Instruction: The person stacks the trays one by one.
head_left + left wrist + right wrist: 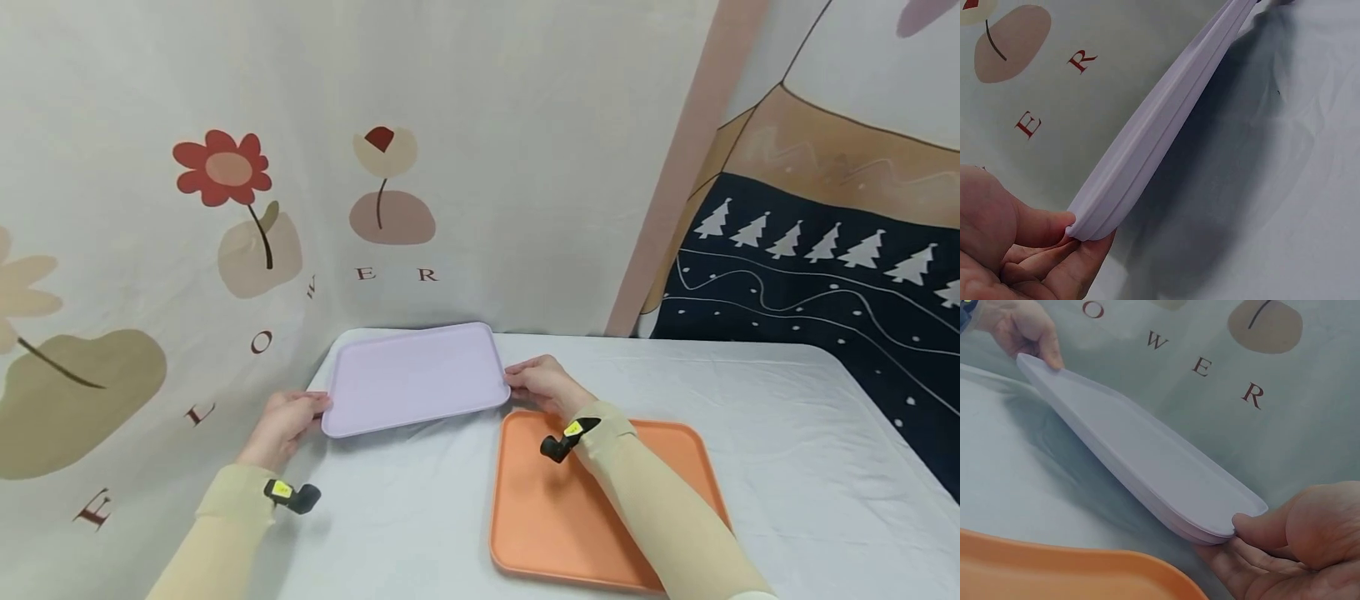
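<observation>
A shallow lilac tray (416,379) with rounded corners is held between both hands, tilted a little over the table. At its left end, my left hand (285,421) pinches the rim, thumb on top and fingers underneath. My right hand (546,382) grips the opposite end the same way, as the right wrist view shows with the thumb (1260,530) over the rim. A shadow lies on the cloth beneath the raised tray in both wrist views. An orange tray (555,525) lies flat on the table under my right forearm, which covers part of it.
A white cloth covers the table (795,467). Behind and to the left hangs a pale curtain (525,167) with printed flowers and letters. A dark panel with white trees (795,292) hangs at the right. Each wrist wears a small black camera (300,497).
</observation>
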Tool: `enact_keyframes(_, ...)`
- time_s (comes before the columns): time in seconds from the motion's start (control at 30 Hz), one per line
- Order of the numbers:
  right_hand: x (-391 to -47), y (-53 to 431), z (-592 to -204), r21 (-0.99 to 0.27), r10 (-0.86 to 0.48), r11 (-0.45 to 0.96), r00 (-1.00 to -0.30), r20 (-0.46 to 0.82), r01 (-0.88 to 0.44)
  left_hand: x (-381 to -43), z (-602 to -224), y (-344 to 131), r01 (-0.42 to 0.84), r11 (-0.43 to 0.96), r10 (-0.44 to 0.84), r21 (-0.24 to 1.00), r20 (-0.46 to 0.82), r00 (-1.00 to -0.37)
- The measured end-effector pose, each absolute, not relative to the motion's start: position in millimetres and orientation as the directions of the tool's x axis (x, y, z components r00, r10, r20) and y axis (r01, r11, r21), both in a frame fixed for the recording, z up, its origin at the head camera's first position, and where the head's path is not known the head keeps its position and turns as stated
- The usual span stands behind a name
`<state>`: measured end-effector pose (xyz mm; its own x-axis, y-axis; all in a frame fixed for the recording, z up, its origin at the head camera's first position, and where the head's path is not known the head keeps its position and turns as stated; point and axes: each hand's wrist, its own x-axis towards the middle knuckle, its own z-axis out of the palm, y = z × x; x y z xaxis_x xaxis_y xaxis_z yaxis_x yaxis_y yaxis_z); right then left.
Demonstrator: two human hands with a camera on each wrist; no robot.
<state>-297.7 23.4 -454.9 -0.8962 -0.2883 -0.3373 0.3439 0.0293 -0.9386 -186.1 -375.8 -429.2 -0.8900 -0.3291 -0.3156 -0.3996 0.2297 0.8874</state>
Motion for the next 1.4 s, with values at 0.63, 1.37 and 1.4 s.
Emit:
enact_keyframes(0.63, -292, 37, -427, -0.945, -0.312, -0.013, -0.899, -0.307, 0.327, -176, -410, -375, -0.31, 0.133, -0.267, 0.941, -0.267, -0.926)
enact_keyframes(1.37, -283, 65, -399, -0.948, -0.367, -0.064, -0.891, -0.267, 0.311, -172, -383, -356, -0.267, 0.138, -0.198, 0.954, -0.238, -0.951)
enact_keyframes(1.4, -282, 67, -398, -0.949, -0.369, -0.063, -0.891, -0.265, 0.308, -172, -382, -355, -0.261, 0.137, -0.191, 0.956, -0.233, -0.953)
